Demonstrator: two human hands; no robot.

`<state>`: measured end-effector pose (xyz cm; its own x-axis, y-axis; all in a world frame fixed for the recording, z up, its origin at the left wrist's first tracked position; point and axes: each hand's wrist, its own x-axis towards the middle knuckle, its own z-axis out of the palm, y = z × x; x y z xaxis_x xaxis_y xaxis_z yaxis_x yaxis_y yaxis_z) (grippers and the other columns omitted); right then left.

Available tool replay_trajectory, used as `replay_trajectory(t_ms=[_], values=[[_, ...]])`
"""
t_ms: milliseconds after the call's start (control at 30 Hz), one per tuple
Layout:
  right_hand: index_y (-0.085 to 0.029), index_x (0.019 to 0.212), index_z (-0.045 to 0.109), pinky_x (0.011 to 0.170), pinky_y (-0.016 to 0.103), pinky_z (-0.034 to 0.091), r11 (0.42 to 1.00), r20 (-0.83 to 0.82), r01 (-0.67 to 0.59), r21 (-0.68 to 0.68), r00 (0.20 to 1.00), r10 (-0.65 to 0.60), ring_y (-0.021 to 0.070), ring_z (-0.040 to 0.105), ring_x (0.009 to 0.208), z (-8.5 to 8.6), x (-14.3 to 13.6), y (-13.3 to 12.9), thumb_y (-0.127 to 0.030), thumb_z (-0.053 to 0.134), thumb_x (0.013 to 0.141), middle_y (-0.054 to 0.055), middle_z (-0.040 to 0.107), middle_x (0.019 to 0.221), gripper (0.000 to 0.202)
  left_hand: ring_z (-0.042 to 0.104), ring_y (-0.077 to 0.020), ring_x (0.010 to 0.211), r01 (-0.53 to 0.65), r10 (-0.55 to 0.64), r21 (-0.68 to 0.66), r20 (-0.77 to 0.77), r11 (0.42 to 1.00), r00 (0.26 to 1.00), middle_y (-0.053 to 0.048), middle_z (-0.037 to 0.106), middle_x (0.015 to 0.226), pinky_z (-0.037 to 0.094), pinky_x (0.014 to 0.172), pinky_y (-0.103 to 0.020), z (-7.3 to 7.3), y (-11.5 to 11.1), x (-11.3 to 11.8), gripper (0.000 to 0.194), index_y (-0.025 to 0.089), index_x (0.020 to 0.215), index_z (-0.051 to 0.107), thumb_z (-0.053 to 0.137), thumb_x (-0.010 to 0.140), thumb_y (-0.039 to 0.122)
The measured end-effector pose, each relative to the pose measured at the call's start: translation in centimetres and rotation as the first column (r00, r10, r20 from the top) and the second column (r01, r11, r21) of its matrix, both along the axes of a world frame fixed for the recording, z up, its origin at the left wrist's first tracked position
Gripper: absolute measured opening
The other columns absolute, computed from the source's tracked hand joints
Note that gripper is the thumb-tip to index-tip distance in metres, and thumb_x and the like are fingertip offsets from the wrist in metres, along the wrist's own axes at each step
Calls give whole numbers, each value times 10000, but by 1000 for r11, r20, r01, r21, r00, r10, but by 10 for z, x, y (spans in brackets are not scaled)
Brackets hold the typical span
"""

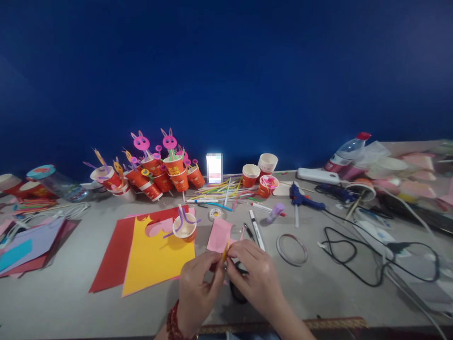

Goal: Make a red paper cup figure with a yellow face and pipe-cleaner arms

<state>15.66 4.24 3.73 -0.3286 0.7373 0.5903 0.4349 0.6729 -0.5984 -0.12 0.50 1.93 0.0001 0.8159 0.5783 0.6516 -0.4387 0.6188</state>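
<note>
One yellow piece (225,251) pinched between left hand (198,279) and right hand (255,268)

Both hands grip it, thumb and fingertips drawn together from either side, with its narrow tip standing up between them; the fingers hide the rest. A red bracelet (173,323) circles the left wrist. Below the right hand's fingers lies a black looped thing, mostly hidden.

Just beyond the fingertips is a pink sheet (217,235), with a tape roll (215,215) farther out. Beyond the right hand, a black pen (249,232) and a white pen (257,231) lie side by side; a grey ring (278,246) rests to its right. Farther out on that side are a purple glue stick (275,214) and a blue glue gun (306,201).

To the left hand's left, a yellow sheet (155,268) overlaps a red sheet (112,257) on the desk (63,311). Beyond that hand, a cup (187,237) with purple strips stands at the yellow sheet's edge. Well past both hands, sticks (220,194) lie heaped, and to their left pink rabbit faces (170,142) rise above clustered red cups (177,182).
</note>
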Motion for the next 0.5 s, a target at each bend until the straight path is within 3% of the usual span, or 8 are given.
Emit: replay_trajectory(t_ms=[200,300,400,500], values=[[-222,794,608,681,273,480,996,-89,-19,-91,996,11,180,631,726,-2,1,0,-82,552,865,17,687,768,167,706,-148,657,59,-28,-196,159,979,987,-3,741,734,536,656,-233,2,1,0,138,210,863,696,568,914,198],[-217,769,603,688,264,482,987,-135,20,-160,990,-41,174,629,729,-5,4,-1,-108,552,864,14,672,759,154,687,-145,623,109,-12,-302,304,947,952,5,707,647,518,636,-228,3,2,0,189,207,779,681,570,926,250],[-216,751,583,687,257,488,981,-180,87,-172,977,-118,173,630,728,-14,19,2,-140,534,876,18,660,759,154,645,-143,535,186,62,-388,546,902,836,16,662,559,507,586,-236,-3,4,-2,212,197,773,654,598,915,344],[-213,759,582,652,263,491,958,-155,175,-226,965,-213,183,630,691,-30,46,10,-214,530,905,29,651,739,155,585,-133,451,283,184,-440,758,852,625,37,610,473,476,519,-230,-12,7,-4,262,187,807,634,668,860,441]])
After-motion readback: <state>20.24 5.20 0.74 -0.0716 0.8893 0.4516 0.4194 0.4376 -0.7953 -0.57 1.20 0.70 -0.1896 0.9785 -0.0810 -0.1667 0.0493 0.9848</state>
